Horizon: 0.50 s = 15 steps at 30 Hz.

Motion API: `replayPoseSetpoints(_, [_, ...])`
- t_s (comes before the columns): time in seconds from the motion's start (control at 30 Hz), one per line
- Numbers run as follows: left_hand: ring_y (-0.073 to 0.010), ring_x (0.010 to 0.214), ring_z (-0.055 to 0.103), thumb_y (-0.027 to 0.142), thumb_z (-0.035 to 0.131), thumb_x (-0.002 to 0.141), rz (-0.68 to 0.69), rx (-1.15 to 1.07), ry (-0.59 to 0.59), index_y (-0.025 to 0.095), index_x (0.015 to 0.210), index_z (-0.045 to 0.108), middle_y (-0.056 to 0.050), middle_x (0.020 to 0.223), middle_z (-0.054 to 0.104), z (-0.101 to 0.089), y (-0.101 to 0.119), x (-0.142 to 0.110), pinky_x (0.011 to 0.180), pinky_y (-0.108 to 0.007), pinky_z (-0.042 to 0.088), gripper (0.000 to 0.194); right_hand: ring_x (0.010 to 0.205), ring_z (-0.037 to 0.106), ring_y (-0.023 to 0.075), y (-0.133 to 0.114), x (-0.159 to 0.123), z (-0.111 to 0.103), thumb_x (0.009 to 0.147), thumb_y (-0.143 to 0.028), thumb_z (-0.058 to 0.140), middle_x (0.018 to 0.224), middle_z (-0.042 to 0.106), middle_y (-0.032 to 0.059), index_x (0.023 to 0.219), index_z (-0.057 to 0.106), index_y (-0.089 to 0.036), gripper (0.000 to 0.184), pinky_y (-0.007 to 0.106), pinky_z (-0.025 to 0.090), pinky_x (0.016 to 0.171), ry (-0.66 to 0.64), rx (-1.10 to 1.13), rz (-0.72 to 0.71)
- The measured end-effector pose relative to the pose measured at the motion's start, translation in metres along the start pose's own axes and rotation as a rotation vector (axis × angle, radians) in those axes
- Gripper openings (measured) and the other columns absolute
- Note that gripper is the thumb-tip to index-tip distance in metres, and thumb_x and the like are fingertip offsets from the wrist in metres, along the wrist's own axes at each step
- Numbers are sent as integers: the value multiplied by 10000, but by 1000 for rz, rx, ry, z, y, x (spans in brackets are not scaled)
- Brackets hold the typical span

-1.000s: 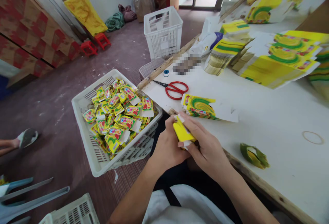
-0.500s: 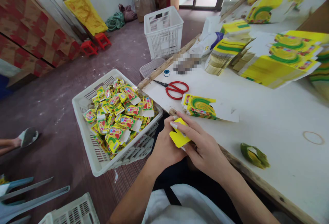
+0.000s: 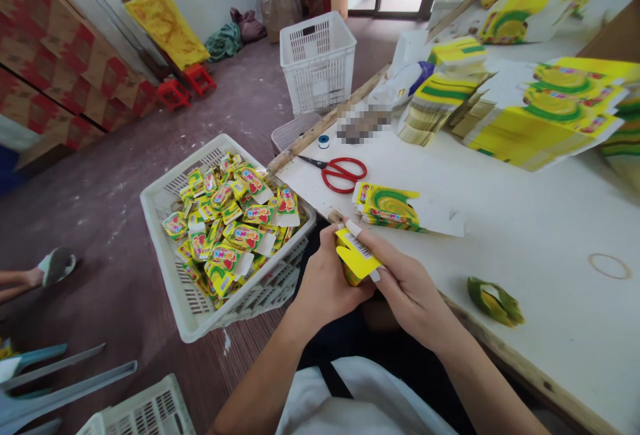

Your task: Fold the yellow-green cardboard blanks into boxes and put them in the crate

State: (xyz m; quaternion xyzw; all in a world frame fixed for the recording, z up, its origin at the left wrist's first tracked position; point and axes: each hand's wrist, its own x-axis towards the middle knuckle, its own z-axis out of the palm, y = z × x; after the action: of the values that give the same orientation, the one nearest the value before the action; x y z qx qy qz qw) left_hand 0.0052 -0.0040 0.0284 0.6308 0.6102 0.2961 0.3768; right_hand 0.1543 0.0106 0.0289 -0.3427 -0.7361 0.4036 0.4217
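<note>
Yellow carton (image 3: 361, 256) shows barcode (image 3: 358, 246), projecting flap (image 3: 352, 262); left hand (image 3: 325, 282) and right hand (image 3: 407, 285) grasp it. Red-handled scissors (image 3: 327, 167) lie beyond on the desk (image 3: 545, 235).

Site: small packing workshop, by appearance. Evidence: white worktable (image 3: 560, 242) with rough wooden edging (image 3: 545, 385), bearing stacks of flat printed cartons (image 3: 431, 102) and red-handled scissors (image 3: 326, 166); yellow box (image 3: 360, 260) held at its edge; plastic crate (image 3: 250, 302) heaped with small printed boxes (image 3: 223, 262); large cardboard boxes (image 3: 60, 42) piled at one side; second crate (image 3: 323, 85) and red stools (image 3: 173, 93) on a marked floor (image 3: 115, 188).
</note>
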Motion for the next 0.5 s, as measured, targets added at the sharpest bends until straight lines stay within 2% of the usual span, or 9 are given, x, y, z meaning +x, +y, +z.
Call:
replayPoseSetpoints(0.13, [-264,1100,633,286,726,735,126,33,16,249,1219,487,-90,1330,511,4,-10,0,947,-425,545,541,1412,437,247,-1,2,1,906,-114,480,1522,470,88,1484,441,-246,594,462,423,1139,-42,-68,-60])
replayPoseSetpoints(0.2, [-268,1153,608,282,712,760,179,61,9,262,1205,516,-85,1373,473,6,-12,1,983,-417,535,487,1409,441,253,-1,2,2,870,-83,500,1524,468,97,1471,458,-249,624,469,438,1125,-48,-86,-66])
replayPoseSetpoints(0.3, [-288,1190,581,250,708,749,203,86,13,269,1153,548,-80,1320,513,6,-12,2,997,-421,535,435,1390,467,254,0,2,3,829,-26,482,1526,465,102,1433,504,-255,647,467,458,1108,-51,-106,-56])
replayPoseSetpoints(0.43, [-242,985,649,225,705,748,185,53,7,298,1108,554,-49,1168,618,7,-12,2,916,-405,575,397,1370,492,256,1,1,5,831,-22,478,1521,471,101,1387,557,-263,611,459,473,1094,-52,-133,-35])
replayPoseSetpoints(0.5, [-232,920,655,219,728,724,157,33,51,309,1088,562,-31,1095,652,8,-13,1,882,-396,587,410,1372,489,253,1,1,5,831,-16,474,1526,466,91,1388,557,-277,621,457,471,1096,-52,-136,-31])
